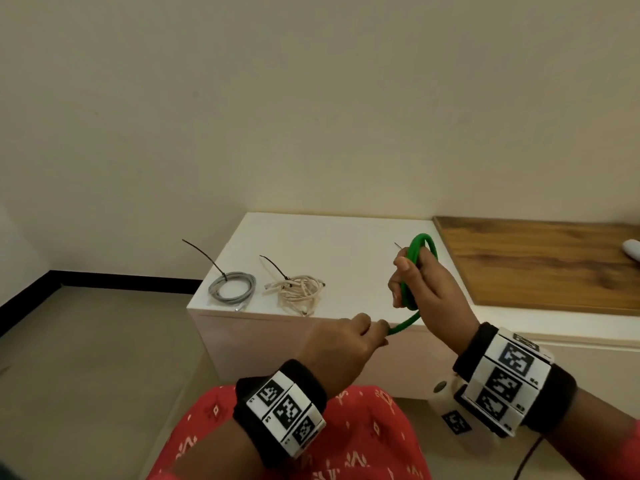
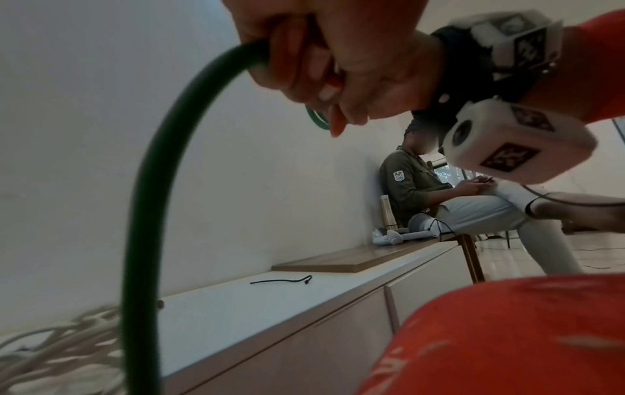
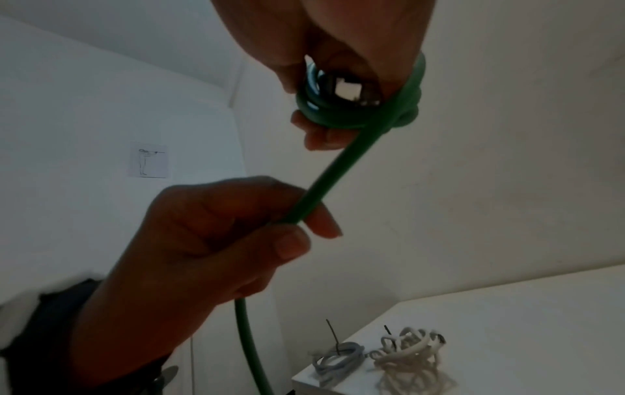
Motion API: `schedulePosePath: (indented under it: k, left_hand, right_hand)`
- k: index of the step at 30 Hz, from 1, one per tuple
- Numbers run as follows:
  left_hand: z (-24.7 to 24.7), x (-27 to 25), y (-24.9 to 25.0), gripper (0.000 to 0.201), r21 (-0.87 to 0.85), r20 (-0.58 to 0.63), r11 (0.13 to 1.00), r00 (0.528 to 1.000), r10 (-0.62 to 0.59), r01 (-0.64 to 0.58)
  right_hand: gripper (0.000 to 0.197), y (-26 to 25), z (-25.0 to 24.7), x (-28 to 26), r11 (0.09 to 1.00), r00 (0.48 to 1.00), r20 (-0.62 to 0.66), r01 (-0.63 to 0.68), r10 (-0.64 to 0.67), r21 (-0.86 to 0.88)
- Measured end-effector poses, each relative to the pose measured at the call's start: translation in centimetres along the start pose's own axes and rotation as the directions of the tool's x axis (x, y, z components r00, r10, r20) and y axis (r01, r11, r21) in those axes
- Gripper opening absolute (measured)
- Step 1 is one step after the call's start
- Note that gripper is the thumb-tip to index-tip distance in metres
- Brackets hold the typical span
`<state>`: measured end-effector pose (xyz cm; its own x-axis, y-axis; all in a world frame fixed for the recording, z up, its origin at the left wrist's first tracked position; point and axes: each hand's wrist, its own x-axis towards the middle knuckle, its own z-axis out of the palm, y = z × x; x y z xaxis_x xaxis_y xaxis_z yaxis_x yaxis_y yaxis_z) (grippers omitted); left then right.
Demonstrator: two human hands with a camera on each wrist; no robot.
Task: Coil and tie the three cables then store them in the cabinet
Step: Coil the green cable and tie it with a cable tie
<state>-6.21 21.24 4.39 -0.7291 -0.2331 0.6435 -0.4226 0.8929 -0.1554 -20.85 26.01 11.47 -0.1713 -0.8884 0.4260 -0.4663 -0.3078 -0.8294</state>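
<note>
A green cable [image 1: 406, 325] is partly wound into a coil [image 1: 421, 241] that my right hand [image 1: 403, 275] grips upright above the white cabinet top [image 1: 346, 237]. My left hand [image 1: 375, 330] pinches the loose green strand just below the coil. In the right wrist view the coil [image 3: 355, 112] sits in my right fingers, and the strand [image 3: 335, 171] runs down through my left hand [image 3: 297, 235]. A grey cable [image 1: 232, 289] and a white cable [image 1: 300, 291] lie coiled on the cabinet's left part, each bound with a black tie.
A loose black tie [image 2: 282, 280] lies on the cabinet top behind my right hand. A wooden bench top [image 1: 540, 265] adjoins the cabinet on the right. A person [image 2: 423, 192] sits further along it. The cabinet doors [image 2: 304, 355] are closed.
</note>
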Motion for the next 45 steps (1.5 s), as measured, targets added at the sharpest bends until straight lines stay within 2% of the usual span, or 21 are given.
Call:
schedulePosePath:
  k: [3,5,7,11,13,15,17,19,20,23,25,26,29,32,35,37,38,39,40,42,45]
  left_hand:
    - [-0.6,0.3,-1.3,0.025,0.024,-0.056,0.998,0.997,-0.05,0.051]
    - [-1.1,0.5,-2.3,0.03,0.033,-0.095,0.997,0.994,-0.06,0.063]
    - [-1.2,0.6,-2.9,0.03,0.026,-0.116,0.999,0.992,-0.043,0.046]
    - [-1.4,0.6,-3.9,0.014,-0.031,-0.127,0.997,0.99,-0.068,0.064]
    - [-1.5,0.4,-4.8,0.011,-0.049,-0.12,0.994,0.988,-0.101,0.096]
    - [-1.5,0.3,-5.3,0.012,-0.037,-0.1,0.997,0.992,-0.073,0.07]
    - [-1.6,0.4,-5.7,0.017,-0.022,-0.095,0.997,0.993,-0.072,0.07]
    - [-1.8,0.5,-6.2,0.034,-0.045,-0.121,0.988,0.981,-0.152,0.147]
    - [-1.9,0.5,-6.4,0.043,-0.087,-0.117,0.978,0.973,-0.201,0.191]
    - [-1.7,0.4,-6.6,0.046,-0.327,-0.014,0.891,0.941,-0.339,0.316]
    - [-1.5,0.3,-6.5,0.047,-0.472,0.097,0.778,0.902,-0.422,0.415]
    - [-1.4,0.2,-6.5,0.046,-0.526,0.133,0.718,0.878,-0.46,0.456]
    - [-1.1,-0.5,-6.3,0.025,-0.649,0.223,0.544,0.816,-0.533,0.532]
    - [-0.7,-0.9,-4.9,0.021,-0.71,0.314,0.42,0.789,-0.528,0.565]
    - [-0.4,-0.7,-2.7,0.024,-0.738,0.405,0.308,0.759,-0.51,0.6]
    - [-0.4,-0.5,-1.0,0.023,-0.747,0.443,0.27,0.757,-0.48,0.608]
    - [-0.5,-0.4,-0.1,0.023,-0.752,0.466,0.243,0.756,-0.46,0.612]
    - [-0.7,-0.1,0.7,0.023,-0.757,0.491,0.21,0.752,-0.44,0.618]
    - [-0.9,0.2,1.4,0.023,-0.761,0.514,0.176,0.746,-0.423,0.624]
    - [-1.6,0.8,2.7,0.027,-0.768,0.532,0.14,0.744,-0.405,0.625]
    - [-2.5,1.2,4.2,0.033,-0.805,0.518,0.03,0.727,-0.451,0.593]
  right_hand:
    - [0.036,-0.1,0.2,-0.1,0.943,0.991,0.129,0.004,0.042,-0.334]
    - [0.033,0.1,0.5,-0.2,0.842,0.968,0.226,0.034,0.105,-0.539]
    - [0.033,0.4,0.9,-0.2,0.746,0.949,0.268,0.06,0.163,-0.664]
    - [0.039,0.6,0.6,0.1,0.61,0.925,0.281,0.071,0.256,-0.789]
    - [0.039,0.7,0.4,-0.1,0.598,0.888,0.339,0.094,0.311,-0.796]
    - [0.044,0.8,0.3,-0.5,0.605,0.84,0.419,0.142,0.345,-0.783]
    - [0.046,0.7,0.3,-0.6,0.714,0.793,0.482,0.087,0.373,-0.695]
    - [0.042,0.5,0.0,-0.3,0.867,0.756,0.513,-0.143,0.407,-0.477]
    - [0.042,0.3,-0.2,-0.2,0.904,0.74,0.531,-0.258,0.412,-0.342]
    - [0.045,-0.1,-0.5,0.0,0.873,0.731,0.568,-0.486,0.378,0.046]
    - [0.042,-0.2,-0.7,0.1,0.767,0.733,0.588,-0.579,0.342,0.276]
    - [0.041,-0.2,-1.0,0.2,0.679,0.733,0.606,-0.616,0.309,0.399]
    - [0.038,0.2,-1.5,1.0,0.338,0.729,0.672,-0.67,0.133,0.66]
    - [0.046,0.5,-1.3,1.3,0.041,0.753,0.652,-0.651,-0.086,0.758]
    - [0.046,1.1,-1.2,1.3,-0.074,0.823,0.547,-0.561,-0.152,0.824]
    - [0.044,1.2,-1.3,1.2,-0.079,0.865,0.483,-0.496,-0.137,0.865]
    - [0.042,1.0,-1.3,1.2,-0.047,0.889,0.449,-0.454,-0.088,0.89]
    - [0.039,0.7,-1.3,1.1,0.028,0.916,0.401,-0.4,-0.003,0.916]
    - [0.036,0.3,-1.2,1.0,0.144,0.939,0.329,-0.341,0.101,0.929]
    - [0.035,-0.4,-0.8,0.6,0.368,0.953,0.181,-0.262,0.241,0.892]
    - [0.035,-0.9,-0.2,0.5,0.491,0.956,0.128,-0.247,0.264,0.835]
